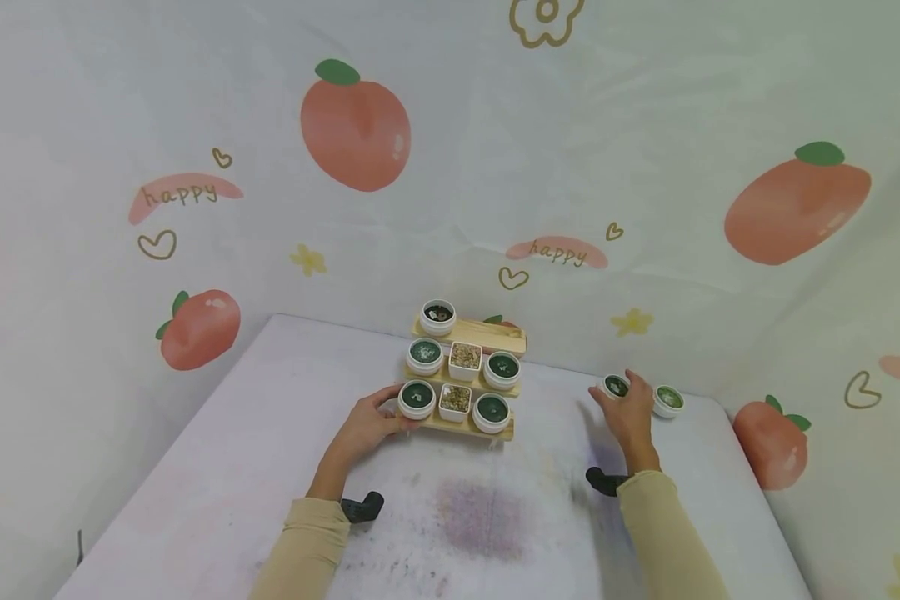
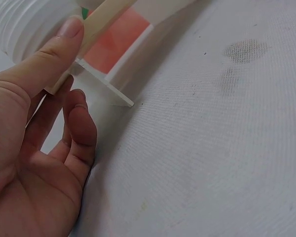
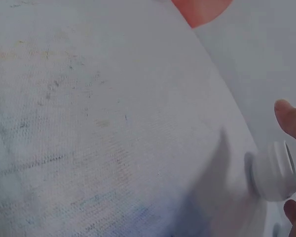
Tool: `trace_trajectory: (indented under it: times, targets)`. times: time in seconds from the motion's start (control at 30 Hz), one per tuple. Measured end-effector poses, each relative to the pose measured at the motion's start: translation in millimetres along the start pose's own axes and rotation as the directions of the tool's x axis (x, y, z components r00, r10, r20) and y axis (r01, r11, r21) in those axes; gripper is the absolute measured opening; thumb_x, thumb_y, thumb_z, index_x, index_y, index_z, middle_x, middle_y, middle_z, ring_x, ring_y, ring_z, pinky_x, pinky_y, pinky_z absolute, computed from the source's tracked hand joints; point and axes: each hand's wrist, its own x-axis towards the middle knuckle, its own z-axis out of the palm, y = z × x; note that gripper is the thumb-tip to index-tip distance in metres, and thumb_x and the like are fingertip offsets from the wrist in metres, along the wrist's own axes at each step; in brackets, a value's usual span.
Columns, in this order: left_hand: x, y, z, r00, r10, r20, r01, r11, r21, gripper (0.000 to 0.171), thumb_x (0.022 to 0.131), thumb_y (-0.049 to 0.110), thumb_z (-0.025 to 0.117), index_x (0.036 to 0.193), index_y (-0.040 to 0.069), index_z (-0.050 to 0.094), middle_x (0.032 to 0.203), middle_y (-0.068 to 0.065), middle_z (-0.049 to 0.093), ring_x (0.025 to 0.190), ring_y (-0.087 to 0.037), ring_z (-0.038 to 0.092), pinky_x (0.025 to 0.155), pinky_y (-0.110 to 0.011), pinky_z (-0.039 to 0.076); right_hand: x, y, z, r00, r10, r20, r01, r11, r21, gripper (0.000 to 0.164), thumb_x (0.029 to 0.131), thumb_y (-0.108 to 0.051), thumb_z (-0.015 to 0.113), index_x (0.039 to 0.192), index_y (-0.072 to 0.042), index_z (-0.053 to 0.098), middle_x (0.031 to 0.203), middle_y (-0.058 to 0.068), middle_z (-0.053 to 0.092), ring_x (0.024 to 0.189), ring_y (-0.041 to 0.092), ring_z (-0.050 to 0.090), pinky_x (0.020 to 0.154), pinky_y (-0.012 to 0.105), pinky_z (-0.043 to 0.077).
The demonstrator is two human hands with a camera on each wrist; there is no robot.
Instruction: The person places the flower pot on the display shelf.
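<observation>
A three-tier wooden stand (image 1: 501, 431) holds several small white bowls. My left hand (image 1: 369, 429) grips the left end of its lowest board (image 2: 104, 19), thumb above and a finger beneath. Right by the thumb is a round ribbed white bowl (image 1: 417, 402) with a dark green inside. On the table to the right, my right hand (image 1: 630, 417) reaches around another round white bowl (image 1: 616, 386). In the right wrist view its thumb (image 3: 289, 117) is apart from that bowl (image 3: 272, 173), while other fingertips are close to the bowl's lower side; contact there is unclear.
Another round bowl (image 1: 668, 401) with a lighter green inside stands just right of my right hand. The top tier (image 1: 491, 337) bears one round bowl (image 1: 438, 317) at its left. Square bowls (image 1: 466, 358) of grainy bits stand mid-tier. A printed cloth wall (image 1: 450, 217) rises behind the table.
</observation>
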Motion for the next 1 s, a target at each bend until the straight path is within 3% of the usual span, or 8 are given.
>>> trace_trajectory:
  times: [0.23,0.57,1.0]
  targets:
    - [0.7,-1.0,0.8,1.0,0.004,0.001,-0.004,1.0,-0.014,0.084,0.074,0.028,0.093,0.148,0.019,0.054,0.063,0.004,0.058,0.062,-0.011,0.049,0.063,-0.026,0.041,1.0,1.6,0.7,1.0,0.005,-0.02,-0.005,1.0,0.027,0.078,0.094,-0.022,0.07,0.152,0.013,0.031,0.154,0.039,0.032,0.147,0.051,0.027,0.122,0.058,0.021]
    - [1.7,-4.0,0.8,1.0,-0.001,-0.006,0.001,1.0,-0.003,0.083,0.073,0.03,0.093,0.146,0.021,0.055,0.061,0.004,0.056,0.061,-0.011,0.05,0.063,-0.027,0.041,3.7,3.2,1.6,0.998,0.063,-0.02,-0.064,0.998,-0.027,0.074,0.096,-0.019,0.065,0.152,0.014,0.03,0.153,0.041,0.033,0.146,0.053,0.029,0.122,0.058,0.023]
    - [1.1,-4.4,1.1,1.0,-0.002,0.001,0.002,0.999,-0.034,0.083,0.072,0.028,0.093,0.146,0.019,0.055,0.061,0.004,0.057,0.059,-0.011,0.048,0.06,-0.027,0.039,6.1,5.8,5.4,0.997,0.078,-0.014,-0.079,0.994,-0.078,0.069,0.097,-0.015,0.06,0.149,0.018,0.03,0.147,0.045,0.035,0.141,0.056,0.033,0.12,0.06,0.025]
